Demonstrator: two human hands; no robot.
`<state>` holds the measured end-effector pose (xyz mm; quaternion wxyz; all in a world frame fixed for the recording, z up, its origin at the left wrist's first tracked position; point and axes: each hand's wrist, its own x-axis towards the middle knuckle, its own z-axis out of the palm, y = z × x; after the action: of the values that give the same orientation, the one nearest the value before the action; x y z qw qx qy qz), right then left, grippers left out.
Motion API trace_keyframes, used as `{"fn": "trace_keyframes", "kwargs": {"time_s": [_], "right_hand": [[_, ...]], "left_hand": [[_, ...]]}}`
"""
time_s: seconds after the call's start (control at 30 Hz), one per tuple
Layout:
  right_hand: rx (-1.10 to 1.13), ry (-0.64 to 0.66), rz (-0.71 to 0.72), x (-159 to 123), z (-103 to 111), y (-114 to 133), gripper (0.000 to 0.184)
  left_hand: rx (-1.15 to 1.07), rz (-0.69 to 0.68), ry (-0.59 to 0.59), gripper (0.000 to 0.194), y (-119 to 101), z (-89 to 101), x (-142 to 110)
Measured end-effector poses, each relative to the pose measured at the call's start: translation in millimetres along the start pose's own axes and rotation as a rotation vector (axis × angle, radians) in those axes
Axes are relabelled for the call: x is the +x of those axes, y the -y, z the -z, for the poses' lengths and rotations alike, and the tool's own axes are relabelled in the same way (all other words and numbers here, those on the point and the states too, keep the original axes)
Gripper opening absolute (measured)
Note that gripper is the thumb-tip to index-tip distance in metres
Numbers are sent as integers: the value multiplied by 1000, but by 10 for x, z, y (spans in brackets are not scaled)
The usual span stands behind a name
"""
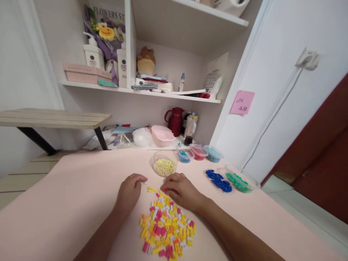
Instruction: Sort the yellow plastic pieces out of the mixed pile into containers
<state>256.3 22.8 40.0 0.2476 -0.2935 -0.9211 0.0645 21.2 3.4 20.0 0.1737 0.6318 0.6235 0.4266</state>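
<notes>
A loose pile of small toy bricks [163, 232] in yellow, pink, white and orange is spread over the pink table. At its far left my left hand [129, 194] rests on the table with fingers curled and the tips close together. A tiny white piece [145, 183] shows by those fingertips; whether they grip it is unclear. My right hand [182, 189] is closed at the pile's far end, its fingertips on a small pink brick [164, 190]. Just beyond the hands stands a round clear tub [154, 156] of pale yellow bricks.
On the right lie a tray of dark blue bricks [217, 180] and a clear box of green bricks [239, 181]. Tubs with blue [184, 156], red [199, 152] and light blue pieces [213, 153] line the far edge. Behind are a red jug [176, 121] and shelves [168, 95].
</notes>
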Motion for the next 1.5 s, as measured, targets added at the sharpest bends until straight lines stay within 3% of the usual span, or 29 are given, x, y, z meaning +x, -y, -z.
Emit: {"fn": "trace_keyframes", "kwargs": {"time_s": [0.33,0.5,0.7,0.87,1.0,1.13,1.23,1.33,1.5], "right_hand": [[184,9,-70,10,79,-8,5],[340,-8,-154,10,106,-59,27],[440,-15,-323,-7,128,-100,30],[331,-49,-252,-22,44,-117,28],[232,22,-152,-34,11,-109,31],[238,71,-134,-22,73,-58,19],[240,21,-151,-10,64,-20,13],[258,-44,-117,-3,-15,-6,24],[189,-18,-53,7,-97,-19,29]], "left_hand": [[12,-8,5,34,-30,27,-15],[3,-1,-4,34,-34,8,-13],[17,13,13,34,-11,1,9],[21,-1,12,34,-18,9,1],[20,0,3,33,-33,5,-12],[22,-8,-8,34,-44,7,-21],[33,-18,1,34,-35,10,-21],[45,-25,15,35,-18,13,-19],[49,-38,12,34,-3,18,-19]]}}
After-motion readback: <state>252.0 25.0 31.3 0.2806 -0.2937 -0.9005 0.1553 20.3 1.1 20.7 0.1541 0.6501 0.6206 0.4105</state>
